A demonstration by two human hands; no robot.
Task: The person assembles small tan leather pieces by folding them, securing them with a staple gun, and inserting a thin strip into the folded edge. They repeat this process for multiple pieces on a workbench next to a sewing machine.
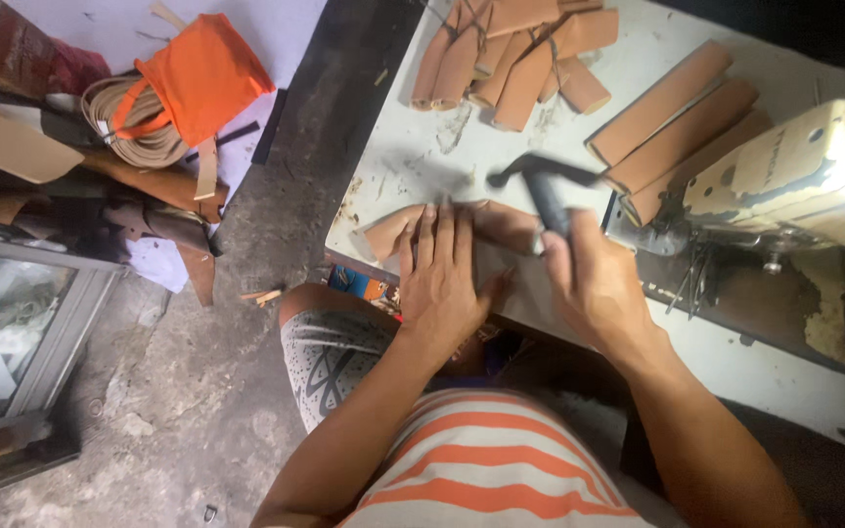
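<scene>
My left hand (445,279) lies flat, fingers spread, pressing a tan leather piece (393,231) against the near edge of the white worktable (413,156). My right hand (591,282) grips the dark handle of a hammer (543,181), whose head is blurred just above the leather, to the right of my left fingers. Part of the leather is hidden under my left hand.
Bundles of tan leather pieces (511,54) lie at the table's far side, with longer folded ones (672,117) beside a worn cream sewing machine (794,166) on the right. On the floor at left are an orange bag (202,73), coiled strap (134,132) and leather scraps.
</scene>
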